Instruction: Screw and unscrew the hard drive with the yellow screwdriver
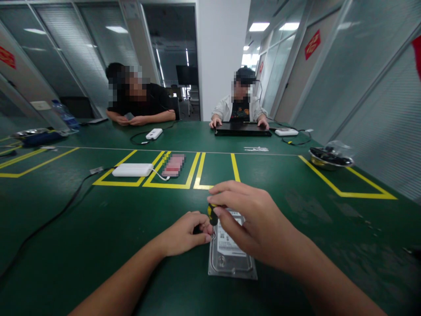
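Observation:
A silver hard drive [233,266] with a white label lies flat on the green table in front of me. My right hand [255,215] arches over it, thumb and fingers closed around the yellow-and-black handle of a screwdriver [212,214]. The screwdriver stands nearly upright over the drive's left edge; its tip is hard to make out. At that same edge, my left hand [189,232] has its fingers curled and its thumb against the drive, close to the screwdriver's lower end. My right hand hides the drive's upper right part.
Beyond the drive are yellow tape outlines, a white power bank [132,170] and a blurred pink phone [173,166]. A metal bowl [330,160] of dark items sits right. Two people sit across the table [108,245], one holding a black flat case [242,129]. A black cable runs along the left.

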`<move>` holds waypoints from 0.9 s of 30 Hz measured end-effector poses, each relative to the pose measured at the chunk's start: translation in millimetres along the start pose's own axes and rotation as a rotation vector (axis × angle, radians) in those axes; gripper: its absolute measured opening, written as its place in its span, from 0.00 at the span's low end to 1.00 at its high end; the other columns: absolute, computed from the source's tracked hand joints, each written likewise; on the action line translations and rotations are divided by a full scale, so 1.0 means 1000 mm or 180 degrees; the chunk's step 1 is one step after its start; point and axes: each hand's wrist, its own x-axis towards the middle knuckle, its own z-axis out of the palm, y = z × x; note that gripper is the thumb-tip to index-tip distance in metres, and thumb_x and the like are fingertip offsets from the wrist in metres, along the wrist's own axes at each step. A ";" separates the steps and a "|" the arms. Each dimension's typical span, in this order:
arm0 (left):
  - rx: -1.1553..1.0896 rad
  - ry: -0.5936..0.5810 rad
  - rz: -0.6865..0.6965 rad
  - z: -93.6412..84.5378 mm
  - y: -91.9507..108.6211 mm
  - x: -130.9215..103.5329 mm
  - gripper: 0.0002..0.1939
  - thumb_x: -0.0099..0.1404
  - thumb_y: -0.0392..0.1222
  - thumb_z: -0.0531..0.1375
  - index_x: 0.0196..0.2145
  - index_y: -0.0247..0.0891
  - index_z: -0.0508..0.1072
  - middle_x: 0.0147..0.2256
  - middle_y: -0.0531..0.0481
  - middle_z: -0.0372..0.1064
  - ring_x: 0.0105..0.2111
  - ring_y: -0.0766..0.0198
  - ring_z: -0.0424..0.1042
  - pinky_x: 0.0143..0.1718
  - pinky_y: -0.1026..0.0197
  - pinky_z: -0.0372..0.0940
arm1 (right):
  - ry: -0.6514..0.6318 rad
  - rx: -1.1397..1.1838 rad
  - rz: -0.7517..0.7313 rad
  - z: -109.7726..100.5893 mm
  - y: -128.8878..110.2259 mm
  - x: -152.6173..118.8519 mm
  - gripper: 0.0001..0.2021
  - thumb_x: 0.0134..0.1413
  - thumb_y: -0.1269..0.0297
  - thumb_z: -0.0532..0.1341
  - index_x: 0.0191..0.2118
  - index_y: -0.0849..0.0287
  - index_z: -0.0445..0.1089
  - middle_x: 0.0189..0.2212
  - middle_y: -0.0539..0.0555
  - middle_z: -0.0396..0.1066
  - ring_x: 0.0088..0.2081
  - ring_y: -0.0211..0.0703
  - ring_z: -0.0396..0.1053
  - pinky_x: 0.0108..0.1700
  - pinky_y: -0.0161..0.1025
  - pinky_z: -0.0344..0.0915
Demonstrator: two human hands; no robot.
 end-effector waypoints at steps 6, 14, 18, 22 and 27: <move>0.0018 0.0137 0.0021 0.001 -0.002 0.000 0.09 0.64 0.45 0.60 0.37 0.37 0.73 0.35 0.50 0.70 0.37 0.59 0.68 0.42 0.58 0.63 | -0.0055 -0.0338 0.0251 0.001 0.002 0.001 0.02 0.59 0.70 0.62 0.38 0.61 0.71 0.34 0.51 0.65 0.35 0.38 0.63 0.36 0.36 0.59; 0.0060 0.0119 -0.0037 -0.001 0.002 -0.001 0.12 0.63 0.46 0.60 0.42 0.37 0.74 0.39 0.48 0.72 0.42 0.55 0.69 0.45 0.54 0.64 | -0.0115 -0.0471 0.0467 0.002 -0.002 0.001 0.08 0.62 0.60 0.61 0.37 0.60 0.69 0.34 0.52 0.63 0.35 0.39 0.62 0.35 0.38 0.57; 0.0125 0.0109 -0.0050 0.000 0.001 0.000 0.11 0.63 0.47 0.60 0.38 0.37 0.74 0.37 0.49 0.72 0.39 0.57 0.69 0.44 0.55 0.64 | -0.0100 -0.0450 0.0508 0.002 -0.001 0.000 0.04 0.61 0.66 0.60 0.38 0.61 0.70 0.35 0.53 0.66 0.35 0.40 0.64 0.37 0.38 0.60; 0.0071 0.0123 0.0027 0.001 0.000 0.001 0.10 0.64 0.46 0.60 0.38 0.37 0.74 0.36 0.49 0.72 0.39 0.57 0.69 0.45 0.55 0.63 | -0.0135 0.0051 0.0094 0.000 -0.001 -0.001 0.11 0.60 0.76 0.56 0.45 0.62 0.70 0.42 0.54 0.71 0.44 0.39 0.67 0.48 0.38 0.63; 0.0004 0.0088 0.0052 0.000 0.002 0.001 0.10 0.63 0.45 0.60 0.39 0.37 0.74 0.36 0.49 0.72 0.41 0.56 0.69 0.45 0.55 0.63 | -0.0071 -0.0002 0.0187 0.001 -0.001 0.001 0.04 0.60 0.69 0.60 0.40 0.62 0.71 0.41 0.55 0.69 0.41 0.39 0.66 0.44 0.36 0.64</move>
